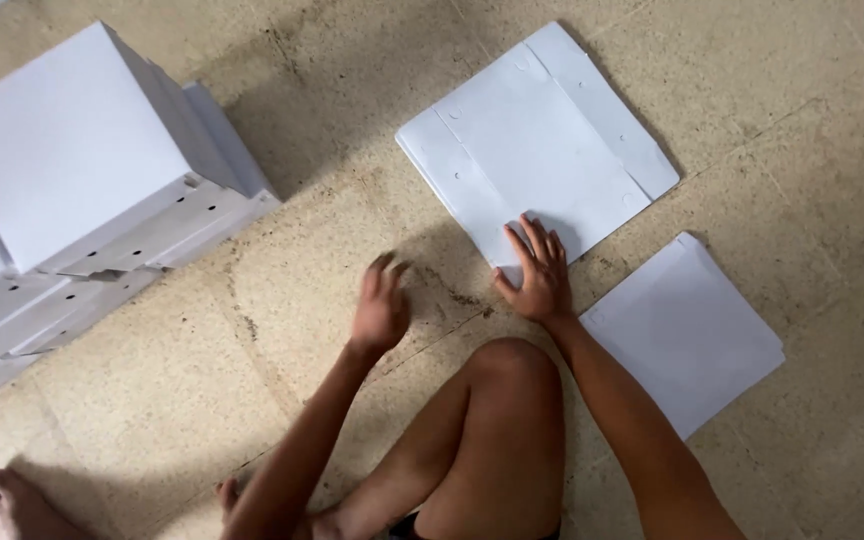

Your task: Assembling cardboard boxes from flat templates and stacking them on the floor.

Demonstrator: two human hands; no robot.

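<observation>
Right hand (537,275): fingers spread flat on creased white cardboard blank (537,140), gripping nothing.
Left hand (380,308): fingers loosely curled, empty, above rough speckled floor (252,330).

Even, soft daylight, mild overall softness.
Left hand (380,312) motion-blurred; faint shadows on the beige speckled floor (802,120).

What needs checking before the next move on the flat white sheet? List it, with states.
1. Right hand on the creased sheet: ok, fingers on its near edge.
2. Left hand free: ok, over bare floor, holding nothing.
3. Sheet lies flat: ok.
4. Plain stack apart from it: ok.
5. Boxes out of the way: ok, far left.
6. One sheet or several under the hand: cannot tell.
</observation>
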